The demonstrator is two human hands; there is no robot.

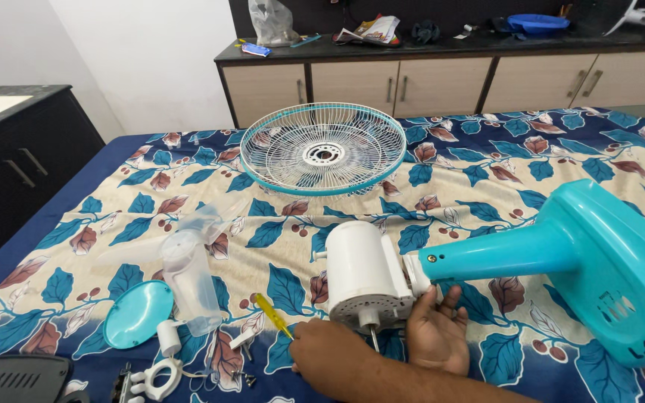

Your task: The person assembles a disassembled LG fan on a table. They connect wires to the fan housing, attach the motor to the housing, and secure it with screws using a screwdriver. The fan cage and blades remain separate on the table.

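Observation:
A table fan lies on its side on the leaf-print cloth [487, 168]: white motor housing [363, 272], teal neck [487, 254] and teal base [606, 276]. The motor's thin metal shaft [374, 339] points toward me. My left hand [434, 336] is under the joint between motor and neck, fingers stretched up against it. My right hand [322, 351] reaches across to the left, closed around the near end of a yellow screwdriver [270, 312] that sticks out up-left.
A white and teal wire grille [322, 149] lies flat farther back. At the left lie a clear fan blade [188, 276], a teal round cap [137, 313], small white fittings [157, 373], loose screws [242, 378] and a dark grey part [16, 377]. Cabinets [412, 82] stand behind.

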